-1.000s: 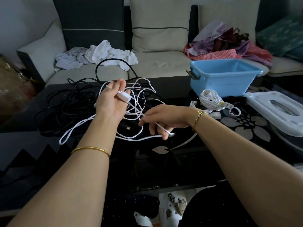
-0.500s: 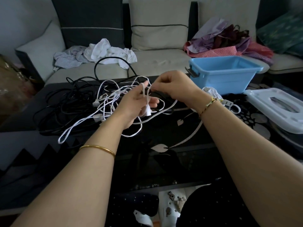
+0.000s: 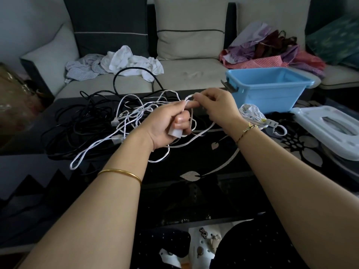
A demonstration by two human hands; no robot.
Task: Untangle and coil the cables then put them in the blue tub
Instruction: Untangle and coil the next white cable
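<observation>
Both hands have just closed together: left hand [image 3: 168, 121] grips the white cable [image 3: 189, 97] at its plug [image 3: 175, 132], right hand [image 3: 218, 106] pinches a loop beside it, so coiling appears begun. Its slack lies snarled against the black cables [image 3: 73, 123]; the blue tub [image 3: 266, 100] waits beyond, one coiled cable [image 3: 250, 113] beside it.

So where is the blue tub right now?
In the head view, the blue tub sits at the far right of the dark table, just in front of the sofa. It is behind a coiled white cable and left of the white lid.
</observation>
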